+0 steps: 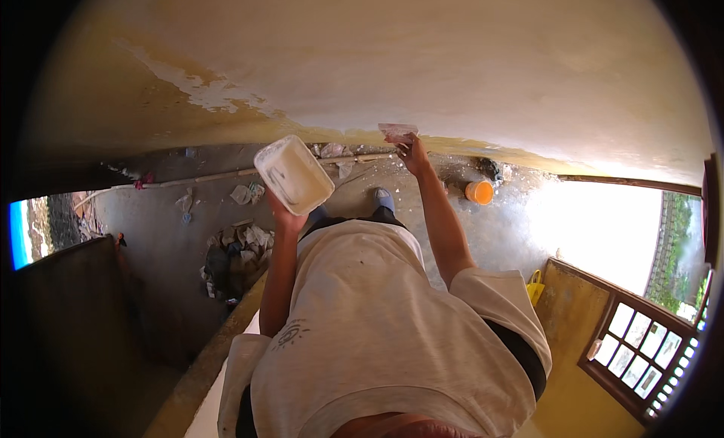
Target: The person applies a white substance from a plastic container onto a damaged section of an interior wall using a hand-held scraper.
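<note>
My left hand (283, 216) is closed on a white rectangular plastic tub (278, 186), tilted so its inside shows. Pale paste (300, 171) lies in it and smears its walls. My right hand (412, 156) is raised to the wall (452, 68) ahead, its fingers gripping a flat, pinkish, see-through scraper (397, 129). The scraper's blade is at the low part of the wall; whether its edge touches cannot be made out. Left of it, a patch of peeling paint (215, 91) shows on the yellowish wall.
An orange bucket (479, 192) stands on the floor right of my right forearm. Crumpled bags and rubbish (237, 257) lie in a heap at left. A long pole (204, 179) runs along the wall's foot. A bright doorway (603, 227) and paned window (637, 350) are at right.
</note>
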